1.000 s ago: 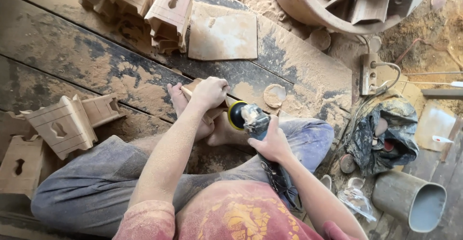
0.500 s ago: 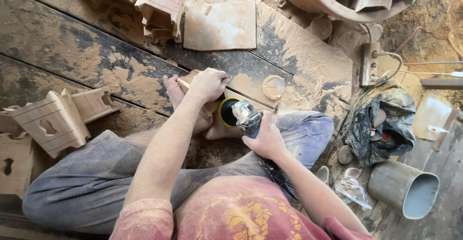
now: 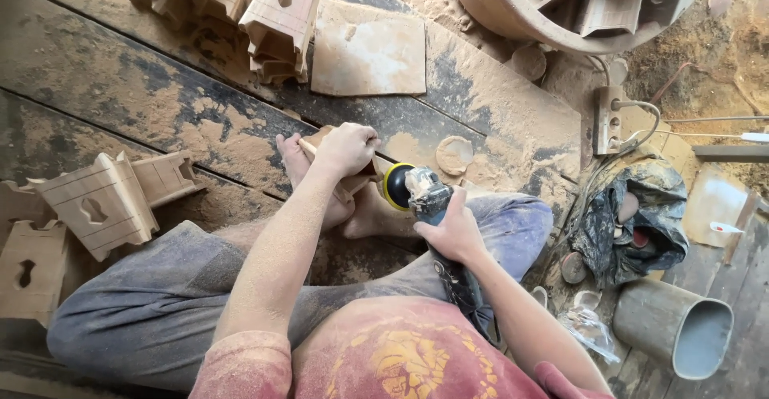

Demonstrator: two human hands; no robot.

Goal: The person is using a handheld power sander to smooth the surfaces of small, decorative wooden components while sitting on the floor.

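Head view: our left hand is clenched on a small wooden piece, pinned against our bare feet. Just right of that grip, our right hand wraps tightly around a handheld sander, its yellow-rimmed disc touching the wood.

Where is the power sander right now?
In the head view, the power sander sits near the middle, gripped by the right hand, its disc beside the small wooden piece under the left hand.
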